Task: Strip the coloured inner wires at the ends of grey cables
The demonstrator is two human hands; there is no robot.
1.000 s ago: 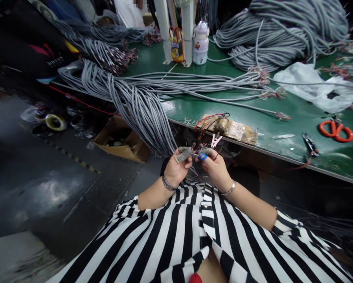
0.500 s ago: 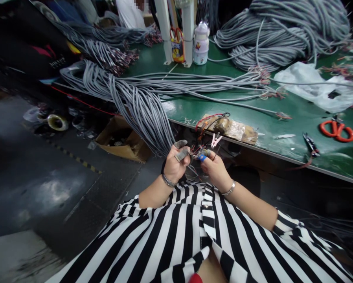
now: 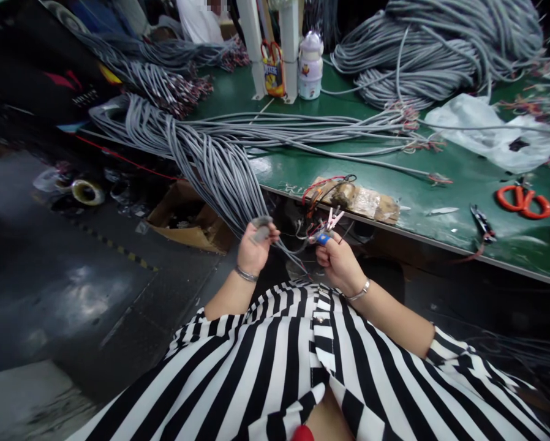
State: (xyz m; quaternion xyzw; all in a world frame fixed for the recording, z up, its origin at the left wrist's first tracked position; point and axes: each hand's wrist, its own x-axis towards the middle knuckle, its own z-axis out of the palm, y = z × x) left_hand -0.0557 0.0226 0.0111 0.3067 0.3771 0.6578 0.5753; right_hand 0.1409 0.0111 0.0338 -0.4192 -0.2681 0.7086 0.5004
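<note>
My left hand (image 3: 255,250) is closed around a grey cable (image 3: 288,253) that hangs from the big grey cable bundle (image 3: 210,165) draped over the table edge. My right hand (image 3: 337,260), with a blue wrap on one fingertip, pinches the stripped end of that cable where thin coloured wires (image 3: 312,231) fan out. Small pink clips (image 3: 334,216) stick up just above the right hand. Both hands sit in front of my striped shirt, below the green table (image 3: 440,184) edge.
A taped block with red and black leads (image 3: 353,197) lies at the table edge. Orange scissors (image 3: 523,203), small cutters (image 3: 481,222) and a white plastic bag (image 3: 490,135) lie to the right. More cable coils (image 3: 435,49) and a bottle (image 3: 310,66) stand behind. A cardboard box (image 3: 187,217) sits on the floor.
My left hand has slid left and away from the right hand along the grey cable, opening a gap between the hands. The right hand stayed nearly in place.
</note>
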